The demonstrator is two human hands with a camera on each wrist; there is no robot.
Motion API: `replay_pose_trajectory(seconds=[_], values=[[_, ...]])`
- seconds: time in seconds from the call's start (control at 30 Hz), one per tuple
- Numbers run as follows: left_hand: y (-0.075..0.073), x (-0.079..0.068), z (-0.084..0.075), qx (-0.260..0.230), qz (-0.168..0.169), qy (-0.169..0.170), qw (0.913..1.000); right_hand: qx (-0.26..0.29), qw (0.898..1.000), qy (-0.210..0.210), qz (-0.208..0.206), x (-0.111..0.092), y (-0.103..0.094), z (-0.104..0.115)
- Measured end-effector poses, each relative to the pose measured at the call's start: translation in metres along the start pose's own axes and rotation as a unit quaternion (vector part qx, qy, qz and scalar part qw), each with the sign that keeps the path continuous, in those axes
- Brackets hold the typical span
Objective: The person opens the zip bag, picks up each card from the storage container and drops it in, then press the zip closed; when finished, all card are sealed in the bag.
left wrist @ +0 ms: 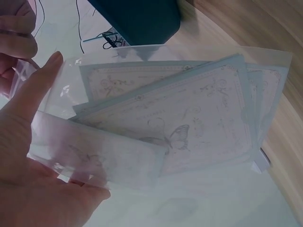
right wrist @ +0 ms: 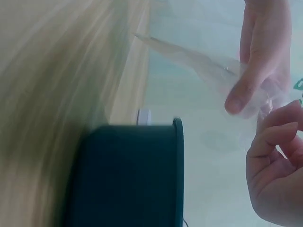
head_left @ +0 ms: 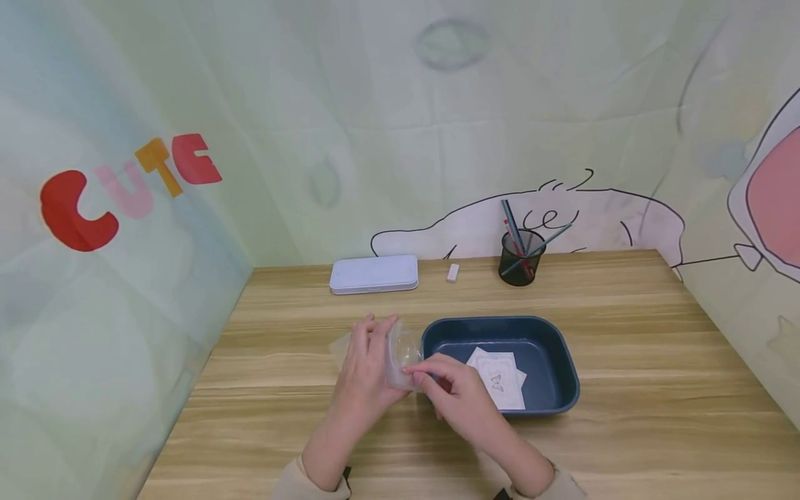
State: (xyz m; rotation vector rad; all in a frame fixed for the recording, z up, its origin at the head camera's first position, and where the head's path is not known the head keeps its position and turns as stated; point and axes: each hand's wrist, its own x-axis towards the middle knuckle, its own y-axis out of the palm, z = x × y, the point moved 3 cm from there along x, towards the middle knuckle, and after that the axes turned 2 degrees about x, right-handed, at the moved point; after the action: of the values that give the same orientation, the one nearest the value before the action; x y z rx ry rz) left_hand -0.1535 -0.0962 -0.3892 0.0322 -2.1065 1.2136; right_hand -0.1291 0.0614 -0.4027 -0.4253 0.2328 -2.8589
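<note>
A clear plastic bag [left wrist: 265,59] with several printed cards [left wrist: 203,113] inside is held up above the table, left of the dark blue tray [head_left: 569,382]. My left hand [head_left: 369,368] grips the bag, its thumb on one face and its fingers behind the other. Close by, my right hand [head_left: 459,392] pinches the edge of the bag between thumb and fingertip. The cards have pale borders, and one shows a butterfly. Inside the tray lie white cards [head_left: 503,389], the top one also with a butterfly.
At the back of the table stand a pale pencil case [head_left: 373,273], a small white eraser [head_left: 453,273] and a black mesh pen cup [head_left: 517,267] holding several pencils. A printed cloth [head_left: 350,125] hangs behind and along the sides of the wooden table [head_left: 644,361].
</note>
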Motion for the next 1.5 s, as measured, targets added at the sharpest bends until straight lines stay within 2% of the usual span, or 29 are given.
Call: replay_pose_trajectory(seconds=[0.1,0.17,0.23,0.33,0.43,0.53,0.63,0.77,1.13,1.5], values=[[0.000,-0.001,0.001,0.005,0.007,-0.006,0.9999,-0.029,0.999,0.003,-0.018,0.006,-0.014,-0.009],[-0.001,-0.002,0.003,0.008,0.012,-0.016,0.9998,-0.080,0.996,0.007,-0.035,0.010,-0.028,-0.012],[-0.001,-0.002,0.005,0.010,0.016,-0.028,0.9994,-0.147,0.988,0.022,-0.044,0.015,-0.044,-0.014],[-0.003,-0.002,0.007,0.008,0.017,-0.039,0.9991,-0.264,0.963,0.054,-0.032,0.020,-0.067,-0.023],[-0.005,-0.002,0.008,0.004,0.016,-0.038,0.9991,-0.348,0.931,0.107,0.011,0.020,-0.089,-0.036],[-0.005,-0.002,0.009,0.002,0.016,-0.035,0.9993,-0.393,0.905,0.152,0.061,0.019,-0.107,-0.050],[-0.006,-0.003,0.010,0.001,0.012,-0.030,0.9995,-0.411,0.889,0.175,0.101,0.017,-0.118,-0.062],[-0.006,-0.003,0.011,-0.001,0.007,-0.025,0.9997,-0.418,0.880,0.188,0.122,0.016,-0.122,-0.075],[-0.007,-0.002,0.010,-0.002,0.015,-0.025,0.9996,-0.445,0.865,0.194,0.128,0.021,-0.120,-0.097],[-0.006,-0.002,0.011,-0.001,0.021,-0.031,0.9993,-0.446,0.862,0.203,0.129,0.025,-0.119,-0.096]])
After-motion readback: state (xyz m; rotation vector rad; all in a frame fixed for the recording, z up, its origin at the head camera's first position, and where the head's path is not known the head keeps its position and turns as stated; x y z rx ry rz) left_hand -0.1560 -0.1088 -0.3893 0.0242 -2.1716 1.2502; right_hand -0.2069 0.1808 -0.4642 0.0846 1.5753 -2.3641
